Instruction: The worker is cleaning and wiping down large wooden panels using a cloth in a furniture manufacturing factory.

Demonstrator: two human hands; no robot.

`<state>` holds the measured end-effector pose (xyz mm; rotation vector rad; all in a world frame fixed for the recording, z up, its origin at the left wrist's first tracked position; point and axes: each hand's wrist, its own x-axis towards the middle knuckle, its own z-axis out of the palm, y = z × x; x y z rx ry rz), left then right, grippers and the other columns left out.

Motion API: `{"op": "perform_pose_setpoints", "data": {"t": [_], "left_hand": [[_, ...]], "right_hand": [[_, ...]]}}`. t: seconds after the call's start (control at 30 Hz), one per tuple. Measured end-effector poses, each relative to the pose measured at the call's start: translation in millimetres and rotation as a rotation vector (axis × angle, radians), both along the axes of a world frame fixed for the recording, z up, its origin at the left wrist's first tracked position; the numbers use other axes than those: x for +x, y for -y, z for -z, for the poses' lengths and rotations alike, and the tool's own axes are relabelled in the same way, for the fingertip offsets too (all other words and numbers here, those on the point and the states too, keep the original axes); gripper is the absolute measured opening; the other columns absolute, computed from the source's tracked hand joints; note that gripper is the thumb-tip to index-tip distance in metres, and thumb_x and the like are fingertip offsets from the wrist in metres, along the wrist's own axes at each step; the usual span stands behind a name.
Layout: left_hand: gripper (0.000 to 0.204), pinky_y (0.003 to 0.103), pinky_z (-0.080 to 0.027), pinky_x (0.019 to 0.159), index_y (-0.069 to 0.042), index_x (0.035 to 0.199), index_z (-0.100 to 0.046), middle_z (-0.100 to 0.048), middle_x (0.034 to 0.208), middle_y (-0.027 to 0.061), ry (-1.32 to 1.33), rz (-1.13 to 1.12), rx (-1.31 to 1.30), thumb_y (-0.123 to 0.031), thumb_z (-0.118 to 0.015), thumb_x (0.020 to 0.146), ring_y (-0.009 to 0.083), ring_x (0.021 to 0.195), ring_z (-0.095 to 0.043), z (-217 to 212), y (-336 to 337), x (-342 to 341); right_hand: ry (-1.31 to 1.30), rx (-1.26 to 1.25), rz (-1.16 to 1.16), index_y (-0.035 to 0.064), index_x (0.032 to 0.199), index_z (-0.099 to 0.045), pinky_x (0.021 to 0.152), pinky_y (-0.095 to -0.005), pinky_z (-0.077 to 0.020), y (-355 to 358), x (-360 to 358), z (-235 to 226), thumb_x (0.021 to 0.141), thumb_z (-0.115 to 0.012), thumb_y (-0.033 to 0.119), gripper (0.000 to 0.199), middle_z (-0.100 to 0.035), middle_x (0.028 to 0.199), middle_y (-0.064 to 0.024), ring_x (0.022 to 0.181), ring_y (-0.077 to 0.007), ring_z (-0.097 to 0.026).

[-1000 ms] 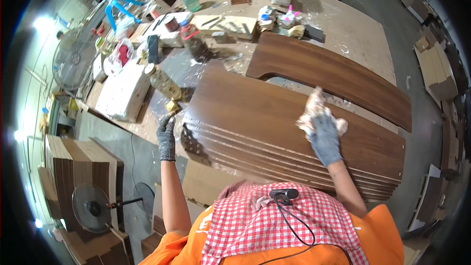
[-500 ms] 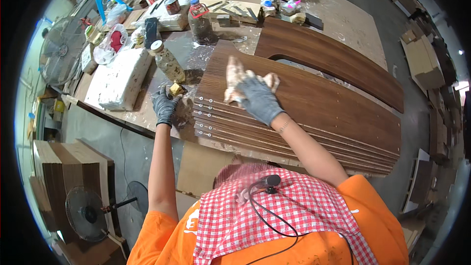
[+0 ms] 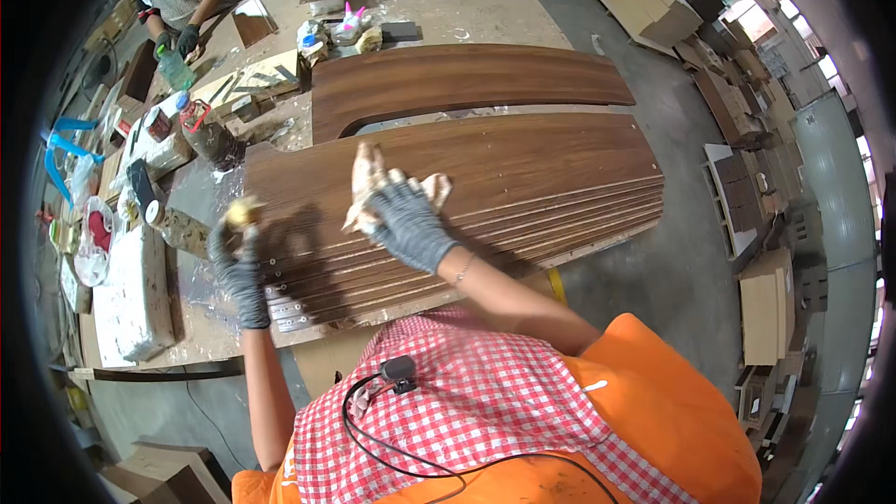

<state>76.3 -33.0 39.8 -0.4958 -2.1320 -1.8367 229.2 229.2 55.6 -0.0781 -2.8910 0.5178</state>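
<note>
Cloth (image 3: 365, 174) gripped by right hand (image 3: 408, 226) on near board (image 3: 551, 154); yellow wad (image 3: 244, 211) pinched by left hand (image 3: 240, 278); even, lengthwise strokes advised.

A green bottle (image 3: 175, 70) stands beyond a reddish tin (image 3: 157, 124).

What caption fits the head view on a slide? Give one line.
Gloved right hand holds a crumpled cloth over stacked brown boards; gloved left hand holds a yellowish lump.
</note>
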Motion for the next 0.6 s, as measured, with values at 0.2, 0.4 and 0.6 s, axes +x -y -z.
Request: {"op": "perform_pose_setpoints", "data": {"t": [0.2,0.4,0.6], "left_hand": [[0.048,0.039,-0.037,0.101,-0.007,0.113,-0.057,-0.054,0.117,0.0104,-0.233,0.359,-0.301,-0.004,-0.074,0.068,0.0281,0.112,-0.047,-48.5,-102.1,45.2],[0.055,0.041,-0.038,0.100,-0.007,0.114,-0.060,-0.054,0.117,0.0127,-0.201,0.470,-0.413,-0.011,-0.079,0.062,0.0302,0.111,-0.047,-49.8,-128.4,61.5],[0.064,0.044,-0.036,0.103,-0.006,0.129,-0.046,-0.047,0.128,0.0170,0.073,0.597,-0.325,-0.022,-0.074,0.074,0.0339,0.123,-0.042,-32.6,-161.8,78.7]], "right_hand": [[-0.304,-0.558,-0.041,0.0080,0.138,-0.040,0.108,-0.0469,-0.0267,5.9,-3.2,-42.3,0.083,-0.064,0.024,0.063,-0.043,0.139,-0.0195,0.129,-0.0365,-0.039],[-0.270,-0.517,-0.135,0.0036,0.118,-0.060,0.097,-0.0375,-0.0420,-23.9,10.8,-44.2,0.083,-0.063,0.015,0.037,-0.057,0.113,-0.0144,0.107,-0.0290,-0.054],[-0.286,-1.164,0.116,0.0025,0.122,-0.055,0.090,-0.0346,-0.0490,-88.9,15.6,-27.5,0.091,-0.059,0.022,0.036,-0.061,0.116,-0.0094,0.105,-0.0201,-0.058]]}}
